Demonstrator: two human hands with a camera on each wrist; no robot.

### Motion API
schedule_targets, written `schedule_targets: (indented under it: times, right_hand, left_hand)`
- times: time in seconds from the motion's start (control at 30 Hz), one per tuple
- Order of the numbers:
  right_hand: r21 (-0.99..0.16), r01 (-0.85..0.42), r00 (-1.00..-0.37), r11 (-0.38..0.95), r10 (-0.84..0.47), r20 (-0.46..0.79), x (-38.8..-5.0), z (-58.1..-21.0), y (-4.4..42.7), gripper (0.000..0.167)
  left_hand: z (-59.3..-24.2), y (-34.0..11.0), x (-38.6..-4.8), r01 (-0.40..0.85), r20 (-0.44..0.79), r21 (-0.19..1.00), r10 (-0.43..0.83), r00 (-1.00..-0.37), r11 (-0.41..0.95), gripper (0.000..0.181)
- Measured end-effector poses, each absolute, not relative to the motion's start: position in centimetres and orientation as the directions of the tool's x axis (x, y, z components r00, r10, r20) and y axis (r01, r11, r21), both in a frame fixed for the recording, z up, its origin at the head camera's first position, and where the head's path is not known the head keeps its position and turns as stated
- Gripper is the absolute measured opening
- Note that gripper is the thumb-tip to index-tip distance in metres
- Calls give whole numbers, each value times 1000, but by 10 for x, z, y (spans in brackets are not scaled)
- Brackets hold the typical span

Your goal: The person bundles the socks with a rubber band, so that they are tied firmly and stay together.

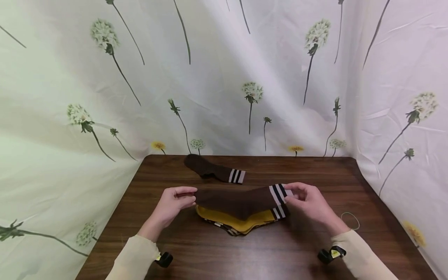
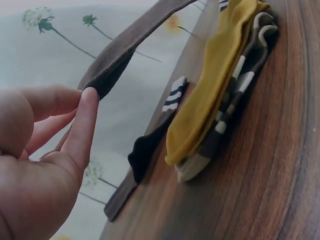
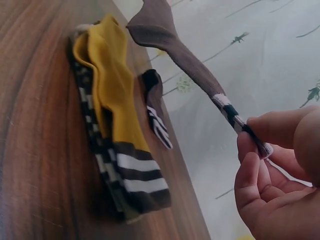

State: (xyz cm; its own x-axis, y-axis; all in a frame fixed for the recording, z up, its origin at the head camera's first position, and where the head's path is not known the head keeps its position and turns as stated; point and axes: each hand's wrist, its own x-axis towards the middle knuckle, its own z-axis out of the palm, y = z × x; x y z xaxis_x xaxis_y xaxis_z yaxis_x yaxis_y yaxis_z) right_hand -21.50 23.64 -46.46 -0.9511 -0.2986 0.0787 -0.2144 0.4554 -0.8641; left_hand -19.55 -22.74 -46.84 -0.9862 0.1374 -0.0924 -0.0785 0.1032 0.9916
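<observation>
My left hand (image 1: 171, 206) pinches the toe end of a brown sock (image 1: 231, 200) between thumb and fingers, and my right hand (image 1: 309, 202) pinches its striped cuff. The sock stretches between my two hands, raised over the middle of the table (image 1: 245, 256), its heel sagging towards the near edge. Beneath it, apart from it, lies a sock stack (image 1: 245, 224): yellow on top with a dark cuff banded in white, a checked layer under that. Another brown sock (image 1: 210, 169) lies by the far edge, left of its middle, toe towards the far left corner and striped cuff pointing right. A thin loop (image 1: 358, 223) rests near the right edge, just beside my right wrist.
</observation>
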Motion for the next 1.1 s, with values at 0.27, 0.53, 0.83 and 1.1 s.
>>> schedule_targets:
  times: [0.27,0.53,0.83,1.1]
  right_hand:
    - [-892,-179,-947,416,-319,41,-207,-478,230,33]
    - [-909,-119,-947,398,-321,-17,-201,-485,228,37]
    - [-894,-168,-941,416,-338,20,-203,-502,225,36]
    - [-818,-234,-951,525,-297,81,-205,-514,227,34]
  left_hand:
    - [-470,-233,-185,-101,-119,988,150,-982,121,37]
    - [-479,-234,-182,-127,-140,987,148,-979,93,37]
    - [-498,-236,-184,-121,-139,986,168,-976,117,37]
    - [-506,-226,-189,-33,-67,980,167,-984,198,32]
